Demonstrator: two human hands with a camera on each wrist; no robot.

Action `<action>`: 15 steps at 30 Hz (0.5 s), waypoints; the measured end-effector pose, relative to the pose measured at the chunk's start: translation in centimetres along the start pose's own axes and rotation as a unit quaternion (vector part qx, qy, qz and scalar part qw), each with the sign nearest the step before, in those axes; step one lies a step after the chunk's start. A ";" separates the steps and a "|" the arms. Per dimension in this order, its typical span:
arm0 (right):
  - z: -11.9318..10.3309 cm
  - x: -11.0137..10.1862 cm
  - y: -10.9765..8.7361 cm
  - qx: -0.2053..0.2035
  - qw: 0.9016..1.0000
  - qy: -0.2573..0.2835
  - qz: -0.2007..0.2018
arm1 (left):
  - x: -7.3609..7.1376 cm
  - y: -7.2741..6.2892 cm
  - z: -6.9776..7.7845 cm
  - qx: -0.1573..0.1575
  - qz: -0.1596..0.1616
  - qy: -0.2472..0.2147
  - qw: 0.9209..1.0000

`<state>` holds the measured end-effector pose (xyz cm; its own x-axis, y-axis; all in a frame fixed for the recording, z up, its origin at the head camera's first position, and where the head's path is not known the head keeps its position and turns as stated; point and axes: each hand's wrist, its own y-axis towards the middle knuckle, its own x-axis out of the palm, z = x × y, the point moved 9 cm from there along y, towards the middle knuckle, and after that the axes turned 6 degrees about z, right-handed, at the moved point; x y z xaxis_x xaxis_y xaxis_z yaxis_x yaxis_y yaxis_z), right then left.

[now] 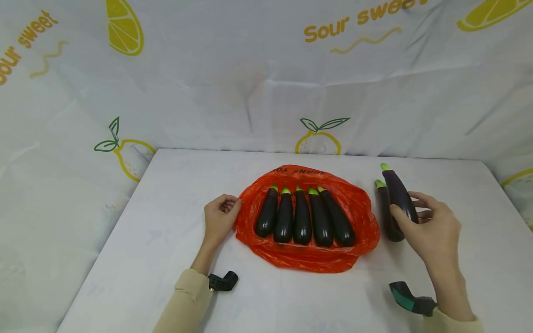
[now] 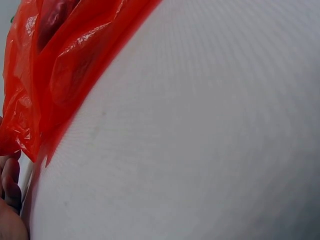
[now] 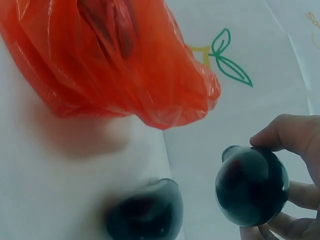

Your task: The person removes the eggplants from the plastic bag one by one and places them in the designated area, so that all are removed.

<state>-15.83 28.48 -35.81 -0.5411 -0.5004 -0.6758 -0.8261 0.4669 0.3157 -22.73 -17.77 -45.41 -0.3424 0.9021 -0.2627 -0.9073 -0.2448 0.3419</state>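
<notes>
A red plastic bag [image 1: 308,261] lies spread in the middle of the table, with several dark eggplants [image 1: 302,217] side by side in it, green stem ends pointing away. At the bag's left edge my left hand [image 1: 221,215] pinches the plastic between thumb and curled fingers. My right hand [image 1: 433,226] grips another eggplant [image 1: 399,192] by its thick end, raised above the table right of the bag. Just left of it, one more eggplant [image 1: 385,212] lies on the table, partly hidden by the held one. The right wrist view shows the held eggplant [image 3: 252,186] end-on between thumb and fingers.
The white table [image 1: 145,259] reaches back to a hanging white cloth [image 1: 208,92] printed with lemons and lettering. A dark wrist device [image 1: 225,280] sits on the left wrist, and a similar dark and green one [image 1: 410,300] on the right.
</notes>
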 end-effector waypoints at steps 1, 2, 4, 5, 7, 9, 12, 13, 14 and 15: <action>0.2 -0.1 0.1 0.002 1.000 0.000 0.002 | 0.0 0.0 0.0 -0.001 0.000 -0.001 1.000; 0.4 -0.1 0.2 0.004 1.000 0.001 0.002 | 0.0 0.0 0.0 -0.002 0.001 -0.003 1.000; 0.9 -0.2 0.4 0.009 1.000 0.002 0.003 | 0.0 0.0 0.0 -0.005 0.002 -0.009 1.000; 1.2 -0.2 0.5 0.012 1.000 0.002 0.002 | 0.0 0.0 0.1 -0.005 0.003 -0.012 1.000; 1.7 -0.2 0.6 0.019 1.000 0.003 0.002 | 0.0 0.0 0.2 -0.005 0.005 -0.017 1.000; 2.2 -0.2 0.8 0.025 1.000 0.004 0.004 | 0.0 0.0 0.3 -0.006 0.008 -0.022 1.000; 3.1 -0.2 0.9 0.036 0.999 0.003 0.010 | 0.0 0.0 0.3 -0.010 0.010 -0.020 1.000; 3.4 -0.2 0.9 0.040 0.999 0.002 0.012 | 0.1 0.0 0.5 -0.013 0.010 -0.019 1.000; 3.7 -0.2 0.9 0.043 0.999 0.000 0.014 | 0.0 -0.1 0.9 -0.013 0.010 -0.016 1.000; 4.0 -0.1 0.9 0.047 0.999 -0.002 0.015 | 0.0 -0.2 1.4 -0.013 0.009 -0.014 1.000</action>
<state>-15.85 31.86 -38.09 -0.5641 -0.4829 -0.6698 -0.7913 0.5479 0.2715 -22.26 -17.25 -44.24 -0.3522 0.9071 -0.2305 -0.9071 -0.2702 0.3227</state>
